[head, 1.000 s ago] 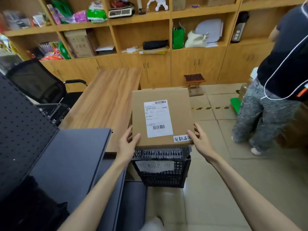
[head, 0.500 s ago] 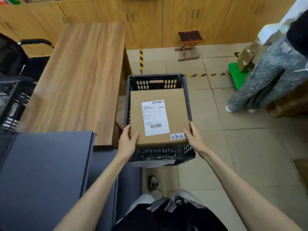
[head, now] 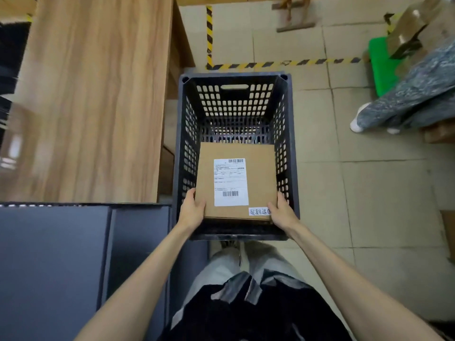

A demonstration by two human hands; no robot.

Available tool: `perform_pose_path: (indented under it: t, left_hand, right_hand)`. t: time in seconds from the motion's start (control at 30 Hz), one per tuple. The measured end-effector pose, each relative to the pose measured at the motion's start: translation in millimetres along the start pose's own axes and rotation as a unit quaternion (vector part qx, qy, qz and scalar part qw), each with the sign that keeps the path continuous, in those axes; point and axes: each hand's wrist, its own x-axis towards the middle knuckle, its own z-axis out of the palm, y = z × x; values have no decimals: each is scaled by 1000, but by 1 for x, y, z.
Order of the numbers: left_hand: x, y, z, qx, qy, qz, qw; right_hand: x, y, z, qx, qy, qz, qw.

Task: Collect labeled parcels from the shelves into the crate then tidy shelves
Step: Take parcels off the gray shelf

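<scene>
**Both hands on parcel, inside crate**

Left hand [head: 192,209] grips the near-left corner of the cardboard parcel [head: 256,173], thumb on top, fingers wrapped under the edge. Right hand [head: 283,212] grips the near-right corner the same way. Hands apart, one per side, both clamped on the box.

Parcel sits inside the black perforated plastic crate [head: 288,134], toward the near wall, label side up. Can't tell if it's resting on the crate floor or held just above it. White shipping label [head: 230,182] with barcodes in the middle of the top face; small handwritten white sticker [head: 259,211] at the near-right corner, partly under the right thumb.

Crate stands on tiled floor [head: 357,193], just right of a wooden table [head: 93,99]. Dark grey panel surface [head: 61,254] near-left. Yellow-black hazard tape [head: 283,63] on the floor beyond the crate. Another person's leg in patterned trousers [head: 413,99] far right, beside a green object [head: 381,65].
</scene>
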Motion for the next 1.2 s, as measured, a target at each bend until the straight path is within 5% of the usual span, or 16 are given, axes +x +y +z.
perform_pose_path:
  t: [0.4,0.8,1.03,1.2]
  left_hand:
    - [65,-35,28,12,-7,-111,994]
    - [88,-54,42,59,-71,-137,986]
    - [68,-9,26,138,-53,-11,989]
    - [48,75,-7,270,-26,162,949]
  right_hand:
    - [69,34,33,-48,1,100,994]
    - [92,38,47,-123,-8,119,985]
    - [68,-17,26,-148,33,-16,988]
    - [42,-95,-13,-272,88,-149,947]
